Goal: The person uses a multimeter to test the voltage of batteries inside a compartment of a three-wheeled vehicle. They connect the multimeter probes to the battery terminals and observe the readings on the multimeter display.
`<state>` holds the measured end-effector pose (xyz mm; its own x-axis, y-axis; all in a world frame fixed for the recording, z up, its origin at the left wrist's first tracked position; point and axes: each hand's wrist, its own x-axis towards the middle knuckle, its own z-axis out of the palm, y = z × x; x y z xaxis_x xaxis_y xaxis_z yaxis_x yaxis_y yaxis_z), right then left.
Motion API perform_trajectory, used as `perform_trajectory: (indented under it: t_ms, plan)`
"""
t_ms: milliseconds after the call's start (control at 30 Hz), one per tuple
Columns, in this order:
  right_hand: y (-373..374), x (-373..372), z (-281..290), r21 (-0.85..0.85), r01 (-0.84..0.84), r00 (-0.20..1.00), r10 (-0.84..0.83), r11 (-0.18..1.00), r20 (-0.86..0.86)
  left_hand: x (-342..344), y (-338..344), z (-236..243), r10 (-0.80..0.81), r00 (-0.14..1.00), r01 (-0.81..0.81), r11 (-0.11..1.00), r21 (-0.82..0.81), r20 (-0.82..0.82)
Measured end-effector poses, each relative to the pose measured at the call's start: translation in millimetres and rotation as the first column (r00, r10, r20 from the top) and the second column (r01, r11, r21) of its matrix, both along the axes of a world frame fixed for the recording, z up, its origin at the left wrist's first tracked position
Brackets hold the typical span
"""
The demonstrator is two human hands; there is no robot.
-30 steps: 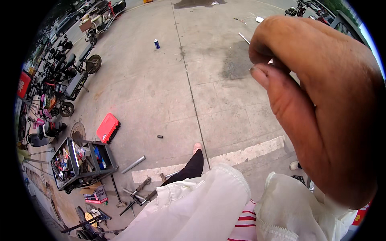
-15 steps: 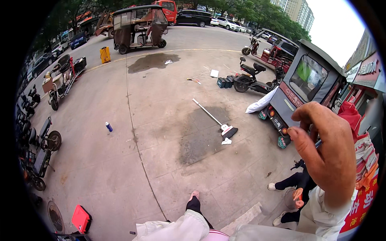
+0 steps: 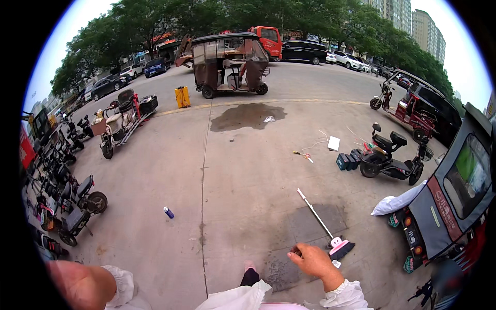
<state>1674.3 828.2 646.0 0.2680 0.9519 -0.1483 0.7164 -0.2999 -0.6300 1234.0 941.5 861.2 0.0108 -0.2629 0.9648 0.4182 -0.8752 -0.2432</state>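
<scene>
At the lower centre right, my right hand (image 3: 315, 266) reaches forward above the pavement with loosely bent fingers and nothing visible in them. Closest beyond it lies a broom (image 3: 341, 248) with a long white handle, pink-and-white head and dark bristles, on a damp patch. My left hand (image 3: 77, 284) is at the lower left rim, partly cut off, and its fingers cannot be made out. A blue spray can (image 3: 168, 212) stands on the pavement ahead to the left.
Scooters (image 3: 77, 206) line the left. At right stand a grey covered tricycle (image 3: 454, 181), a white sack (image 3: 392, 201), a black scooter (image 3: 390, 163), dark battery blocks (image 3: 347, 161) and pliers (image 3: 305, 155). Ahead are a covered tricycle (image 3: 230, 64), a yellow object (image 3: 182, 97) and a puddle (image 3: 240, 116).
The view has lifted toward the street. My right hand has dropped from close by the camera at the right to lower centre right. My left hand has come into view.
</scene>
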Motion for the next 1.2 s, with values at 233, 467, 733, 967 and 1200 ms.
perform_trajectory:
  t_ms: [233,467,733,967,1200]
  plan:
    - [83,211,-140,-0.226,0.586,0.809,-0.576,0.778,0.114,218,335,-335,0.301,0.9,0.405,-0.312,-0.859,0.315]
    - [92,388,-239,-0.491,0.807,0.462,-0.869,0.329,0.176,575,537,-300,-0.568,0.795,-0.014,-0.372,-0.928,0.215]
    - [454,658,-270,-0.537,0.616,0.733,-0.669,0.577,0.121,777,780,-301,-0.36,0.895,0.081,-0.449,-0.89,0.263]
    - [840,878,-140,0.035,0.515,0.854,-0.509,0.857,-0.107,897,994,-346,-0.133,0.991,-0.053,-0.462,-0.885,0.01]
    - [871,1007,-278,-0.234,0.809,0.546,-0.837,0.54,-0.044,1196,1258,-341,-0.311,0.945,-0.037,-0.407,-0.912,0.1]
